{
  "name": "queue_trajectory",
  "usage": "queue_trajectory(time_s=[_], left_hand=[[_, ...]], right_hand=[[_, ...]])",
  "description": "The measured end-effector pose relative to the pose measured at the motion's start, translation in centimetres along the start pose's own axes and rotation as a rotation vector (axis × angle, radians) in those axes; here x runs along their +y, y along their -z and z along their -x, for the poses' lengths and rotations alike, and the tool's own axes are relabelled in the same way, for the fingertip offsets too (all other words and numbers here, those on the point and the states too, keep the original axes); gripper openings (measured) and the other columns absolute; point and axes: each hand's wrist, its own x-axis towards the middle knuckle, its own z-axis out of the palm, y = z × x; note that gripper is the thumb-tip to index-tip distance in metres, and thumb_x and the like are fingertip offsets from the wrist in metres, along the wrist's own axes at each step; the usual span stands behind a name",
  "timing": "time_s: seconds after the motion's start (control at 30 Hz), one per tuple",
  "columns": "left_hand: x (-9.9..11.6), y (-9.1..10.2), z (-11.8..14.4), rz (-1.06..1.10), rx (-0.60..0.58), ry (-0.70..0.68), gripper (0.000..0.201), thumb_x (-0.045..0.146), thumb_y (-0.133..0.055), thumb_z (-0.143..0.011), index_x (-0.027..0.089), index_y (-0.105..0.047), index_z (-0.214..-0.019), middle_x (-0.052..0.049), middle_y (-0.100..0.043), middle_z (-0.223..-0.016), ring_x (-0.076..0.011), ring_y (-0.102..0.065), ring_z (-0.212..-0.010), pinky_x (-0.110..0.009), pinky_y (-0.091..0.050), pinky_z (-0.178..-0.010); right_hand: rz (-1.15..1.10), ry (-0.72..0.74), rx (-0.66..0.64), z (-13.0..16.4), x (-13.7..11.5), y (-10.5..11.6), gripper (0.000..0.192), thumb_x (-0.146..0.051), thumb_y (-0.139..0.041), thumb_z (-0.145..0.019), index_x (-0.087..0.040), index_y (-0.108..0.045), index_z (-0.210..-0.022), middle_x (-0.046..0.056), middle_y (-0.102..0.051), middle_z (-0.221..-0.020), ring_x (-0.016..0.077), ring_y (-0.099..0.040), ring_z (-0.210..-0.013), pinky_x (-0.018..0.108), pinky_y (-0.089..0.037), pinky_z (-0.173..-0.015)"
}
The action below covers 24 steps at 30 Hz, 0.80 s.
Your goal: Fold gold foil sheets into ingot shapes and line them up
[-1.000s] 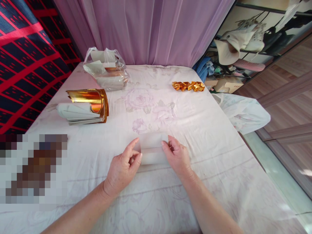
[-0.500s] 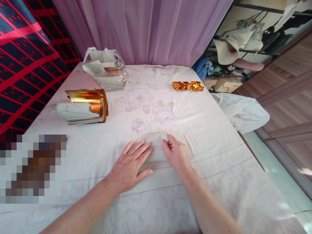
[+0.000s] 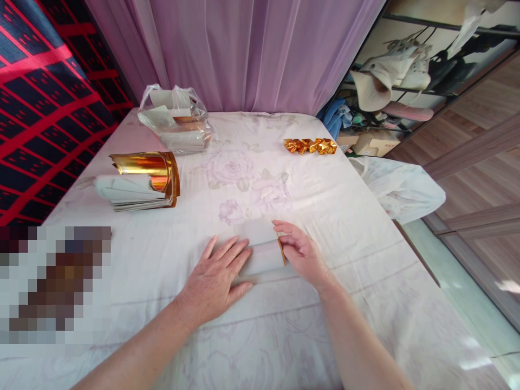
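Observation:
On the cloth in front of me lies a sheet of foil paper [image 3: 262,255], pale side up, with a crease across it. A narrow strip of gold shows along its right edge, which stands slightly raised. My left hand [image 3: 217,276] rests flat on the sheet's left part, fingers spread. At the right edge, the curled fingers of my right hand [image 3: 300,252] grip the paper; the thumb is mostly hidden. A curved stack of gold foil paper [image 3: 142,162], with pale backs, sits at the left. Folded gold foil pieces [image 3: 311,145] stand in a row at the far right.
A clear plastic bag [image 3: 179,122] holding more paper stands at the back left. The flowered tablecloth [image 3: 260,336] covers the table. Beyond are a purple curtain [image 3: 244,54] and a shelf with a white cap [image 3: 374,81]. A white bag [image 3: 406,187] hangs beside the right edge.
My right hand has shifted slightly and its fingers have curled at the paper's right edge, where a gold strip now shows. My left hand stays flat on the sheet.

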Motion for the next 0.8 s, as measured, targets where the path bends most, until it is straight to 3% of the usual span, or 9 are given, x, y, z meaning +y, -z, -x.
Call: queue_trajectory(time_s=[0.1, 0.33, 0.53, 0.67, 0.8], left_hand=[[0.0, -0.1, 0.1, -0.004, 0.016, 0.0, 0.056, 0.052, -0.046, -0.097, 0.02, -0.049, -0.142, -0.007, -0.05, -0.15, -0.0257, -0.04, -0.14, -0.049, -0.002, -0.123], [-0.1, -0.3, 0.2, -0.024, 0.052, 0.01, 0.053, 0.051, -0.047, -0.096, 0.021, -0.051, -0.14, -0.007, -0.054, -0.147, -0.0251, -0.044, -0.137, -0.049, -0.006, -0.123], [0.3, -0.5, 0.3, -0.066, 0.065, 0.039, 0.052, 0.051, -0.049, -0.096, 0.02, -0.052, -0.138, -0.006, -0.055, -0.146, -0.025, -0.045, -0.136, -0.048, -0.006, -0.124], [1.0, -0.6, 0.6, -0.098, 0.084, 0.069, 0.051, 0.049, -0.049, -0.096, 0.02, -0.053, -0.137, -0.006, -0.055, -0.145, -0.0258, -0.046, -0.135, -0.049, -0.009, -0.123], [1.9, -0.9, 1.1, -0.132, 0.098, 0.099, 0.049, 0.048, -0.047, -0.097, 0.019, -0.055, -0.136, -0.007, -0.057, -0.144, -0.0258, -0.049, -0.133, -0.05, -0.009, -0.123]], right_hand=[[0.07, 0.159, -0.029, 0.0, 0.6, 0.1, 0.044, -0.007, -0.045, -0.074, -0.023, -0.066, -0.111, 0.01, -0.057, -0.138, 0.0175, -0.066, -0.106, 0.029, -0.056, -0.079], [0.19, 0.251, -0.092, 0.3, 1.2, 0.4, 0.049, -0.007, -0.044, -0.084, -0.026, -0.063, -0.124, 0.011, -0.046, -0.149, 0.0133, -0.069, -0.096, 0.027, -0.06, -0.075], [0.422, 0.398, -0.096, 0.7, 1.5, 1.2, 0.044, -0.008, -0.048, -0.087, -0.025, -0.064, -0.124, 0.012, -0.044, -0.15, 0.0192, -0.061, -0.119, 0.038, -0.056, -0.096], [0.66, 0.475, -0.082, 1.1, 1.2, 1.5, 0.048, -0.009, -0.052, -0.085, -0.023, -0.061, -0.129, 0.016, -0.037, -0.154, 0.0266, -0.051, -0.131, 0.046, -0.052, -0.1], [0.863, 0.527, -0.127, 1.5, -0.1, 1.2, 0.051, -0.007, -0.056, -0.081, -0.023, -0.062, -0.129, 0.016, -0.043, -0.151, 0.0302, -0.045, -0.136, 0.049, -0.047, -0.104]])
